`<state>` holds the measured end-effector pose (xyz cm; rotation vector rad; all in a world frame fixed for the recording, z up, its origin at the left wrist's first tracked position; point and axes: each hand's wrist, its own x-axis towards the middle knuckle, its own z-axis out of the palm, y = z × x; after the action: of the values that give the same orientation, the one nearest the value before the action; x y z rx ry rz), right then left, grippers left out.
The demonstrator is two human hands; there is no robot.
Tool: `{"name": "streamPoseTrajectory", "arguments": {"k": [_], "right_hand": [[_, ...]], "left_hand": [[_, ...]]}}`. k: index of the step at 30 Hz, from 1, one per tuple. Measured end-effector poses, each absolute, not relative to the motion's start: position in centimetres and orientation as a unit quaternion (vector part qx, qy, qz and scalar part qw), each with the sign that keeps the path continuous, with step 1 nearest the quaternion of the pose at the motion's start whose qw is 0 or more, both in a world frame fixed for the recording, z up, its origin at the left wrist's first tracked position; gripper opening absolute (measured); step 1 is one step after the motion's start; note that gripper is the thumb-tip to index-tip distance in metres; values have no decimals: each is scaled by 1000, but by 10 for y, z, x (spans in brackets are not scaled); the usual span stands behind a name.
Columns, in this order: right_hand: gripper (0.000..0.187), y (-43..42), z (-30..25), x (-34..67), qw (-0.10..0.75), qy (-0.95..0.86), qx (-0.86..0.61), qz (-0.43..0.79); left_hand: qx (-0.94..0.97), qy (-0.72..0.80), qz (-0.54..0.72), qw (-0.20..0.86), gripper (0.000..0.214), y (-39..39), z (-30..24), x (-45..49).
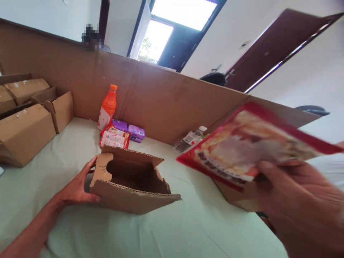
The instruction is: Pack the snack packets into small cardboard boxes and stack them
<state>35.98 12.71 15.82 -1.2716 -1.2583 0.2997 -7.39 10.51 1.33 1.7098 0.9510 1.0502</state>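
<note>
An open-topped cardboard box (134, 197) with ragged edges stands near the middle of the green cloth. My left hand (77, 188) grips its left end, thumb on the near side and fingers round the far side. At the right, close to the camera, my right hand (298, 193) holds up a red food packet (236, 150) with printed pictures, thumb on its front. The packet is tilted and slightly blurred. From this angle the part of the box's inside that shows is bare cardboard; its floor is mostly hidden.
Behind the box are an orange drink bottle (108, 107), purple packs (136, 133) and another red packet (115, 138). A clear bottle (192, 138) leans near the cardboard wall (166, 104). Several cardboard boxes (29, 132) stand at the left. Partly behind the held packet is another carton (236, 199).
</note>
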Motion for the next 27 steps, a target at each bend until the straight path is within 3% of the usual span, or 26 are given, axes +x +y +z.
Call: {"name": "streamPoseTrajectory", "arguments": {"k": [4,7,11,19,27], "right_hand": [[17,118,183,294,683,-529,-481,152],[21,117,171,266,642,-585,-476,143],[6,115,156,252,453,-765,-451,86],[21,122,165,236,72,-906,-416,40],[22,162,167,206,-88,-907,-362,196]], "left_hand": [[684,387,422,452,126,105,13,-73],[683,383,428,451,129,105,12,-72],[681,386,428,451,130,104,12,-71],[685,393,422,445,128,105,8,-71],[689,388,423,442,123,102,8,-71]]}}
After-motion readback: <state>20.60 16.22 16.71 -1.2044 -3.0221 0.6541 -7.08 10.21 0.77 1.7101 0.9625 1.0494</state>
